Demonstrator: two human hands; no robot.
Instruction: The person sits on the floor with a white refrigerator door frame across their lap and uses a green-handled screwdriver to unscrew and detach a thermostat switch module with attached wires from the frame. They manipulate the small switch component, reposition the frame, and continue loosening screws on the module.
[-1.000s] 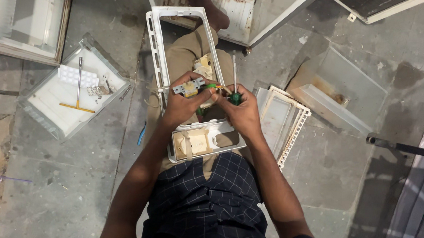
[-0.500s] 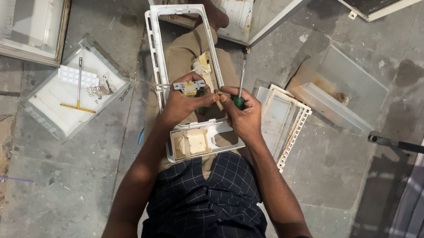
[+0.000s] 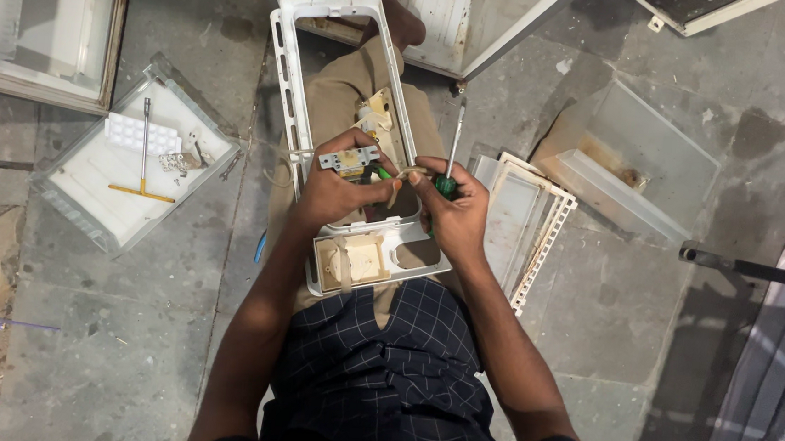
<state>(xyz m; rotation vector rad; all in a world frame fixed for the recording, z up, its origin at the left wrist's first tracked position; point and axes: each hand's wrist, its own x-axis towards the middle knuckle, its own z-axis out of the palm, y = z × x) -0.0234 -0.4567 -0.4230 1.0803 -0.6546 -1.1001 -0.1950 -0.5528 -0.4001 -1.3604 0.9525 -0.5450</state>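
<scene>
Both forearms are reaching forward over the lap, wrists bent inward. The left hand [image 3: 334, 193] is pinching a small grey component [image 3: 349, 160] between curled fingers. The right hand [image 3: 453, 211] is closing its fingers around a green-handled screwdriver [image 3: 453, 151], whose shaft is pointing away, nearly upright, above the long white plastic frame [image 3: 292, 75] lying lengthwise along the legs.

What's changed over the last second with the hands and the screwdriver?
Little: the right hand has tipped the green-handled screwdriver from leaning left to leaning slightly right. The left hand still holds the small grey part over the white frame. Floor trays unmoved.
</scene>
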